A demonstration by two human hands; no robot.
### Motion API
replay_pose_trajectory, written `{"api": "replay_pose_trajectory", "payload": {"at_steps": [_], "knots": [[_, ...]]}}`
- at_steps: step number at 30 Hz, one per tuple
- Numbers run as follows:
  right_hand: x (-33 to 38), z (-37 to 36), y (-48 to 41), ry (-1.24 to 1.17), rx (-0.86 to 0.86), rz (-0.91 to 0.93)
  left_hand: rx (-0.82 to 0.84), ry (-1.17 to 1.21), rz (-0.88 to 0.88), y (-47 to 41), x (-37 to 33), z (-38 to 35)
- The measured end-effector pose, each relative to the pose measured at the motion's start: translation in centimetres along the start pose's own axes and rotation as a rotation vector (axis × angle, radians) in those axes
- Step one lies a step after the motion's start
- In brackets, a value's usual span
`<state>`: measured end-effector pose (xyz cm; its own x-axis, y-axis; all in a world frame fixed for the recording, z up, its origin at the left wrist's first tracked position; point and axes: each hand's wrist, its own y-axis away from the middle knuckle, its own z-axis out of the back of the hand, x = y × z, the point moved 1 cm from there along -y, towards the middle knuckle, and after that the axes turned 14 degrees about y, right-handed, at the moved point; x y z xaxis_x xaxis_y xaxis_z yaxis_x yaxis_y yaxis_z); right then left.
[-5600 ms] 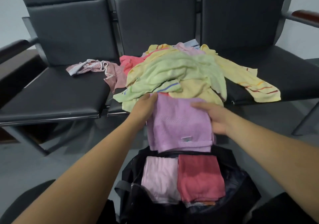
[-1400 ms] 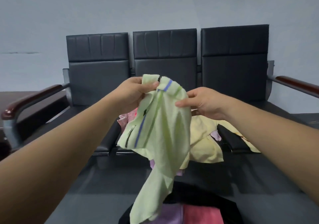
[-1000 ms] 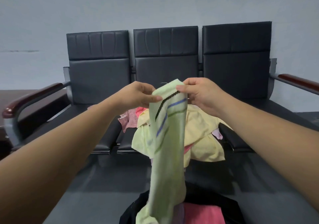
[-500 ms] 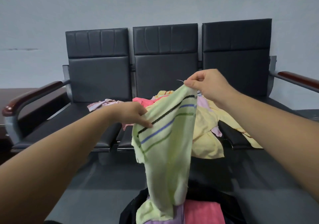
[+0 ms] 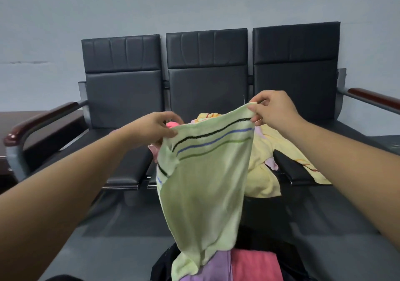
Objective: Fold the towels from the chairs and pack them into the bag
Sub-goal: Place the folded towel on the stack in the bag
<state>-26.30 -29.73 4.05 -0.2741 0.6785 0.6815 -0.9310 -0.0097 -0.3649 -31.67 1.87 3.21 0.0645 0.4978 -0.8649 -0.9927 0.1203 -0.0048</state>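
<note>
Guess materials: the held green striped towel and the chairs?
Green striped towel: probably cotton terry, matte; fuzzy nap, hangs limp. Chairs: black leather or vinyl, cannot tell which; smooth, faint sheen, stitched back panels.

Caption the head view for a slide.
Left hand and right hand hold a striped green towel spread by its top corners above the black bag, more towels piled on the chairs behind.

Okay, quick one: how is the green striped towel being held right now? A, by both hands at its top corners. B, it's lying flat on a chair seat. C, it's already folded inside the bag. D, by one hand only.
A: the left hand and the right hand each pinch a top corner of the green striped towel, which hangs spread between them above the bag.
</note>
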Motion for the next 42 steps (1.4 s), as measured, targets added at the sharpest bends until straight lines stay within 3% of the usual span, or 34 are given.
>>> {"api": "replay_pose_trajectory", "payload": {"at_steps": [3, 7, 9, 12, 15, 19, 24, 29, 32, 38, 42], "knots": [[0.7, -0.3, 0.1, -0.093, 0.016, -0.020, 0.112, 0.481, -0.081, 0.5, -1.2, -1.4], [2.3, -0.8, 1.2, -0.132, 0.115, -0.001, 0.186, 0.664, -0.119, 0.5, -1.9, -1.8], [3.3, -1.1, 1.8, -0.166, 0.197, -0.001, 0.212, 0.564, -0.119, 0.5, -1.8, -1.8], [4.6, -1.9, 2.9, -0.213, 0.375, 0.017, 0.125, 0.283, -0.176, 0.4, -2.3, -2.3], [5.3, -2.5, 3.9, -0.078, 0.490, 0.144, 0.037, 0.244, -0.222, 0.1, -3.0, -3.0], [5.3, -3.1, 4.3, 0.170, 0.460, 0.293, 0.074, 0.222, -0.250, 0.1, -3.5, -3.3], [4.4, -2.9, 4.0, 0.081, 0.503, 0.256, 0.065, 0.139, -0.254, 0.2, -3.3, -2.7], [3.7, -1.9, 3.3, 0.097, 0.476, 0.255, -0.051, -0.459, -0.321, 0.5, -2.4, -2.2], [3.7, -1.0, 2.8, 0.110, 0.391, 0.290, -0.028, -0.558, -0.326, 0.4, -1.3, -1.6], [2.8, 0.5, 2.0, 0.255, 0.343, 0.286, -0.089, -0.295, -0.180, 0.3, -0.7, -0.7], [2.4, 1.1, 0.9, -0.003, 0.166, 0.134, -0.206, 0.026, -0.239, -0.4, -2.6, -0.6]]}}
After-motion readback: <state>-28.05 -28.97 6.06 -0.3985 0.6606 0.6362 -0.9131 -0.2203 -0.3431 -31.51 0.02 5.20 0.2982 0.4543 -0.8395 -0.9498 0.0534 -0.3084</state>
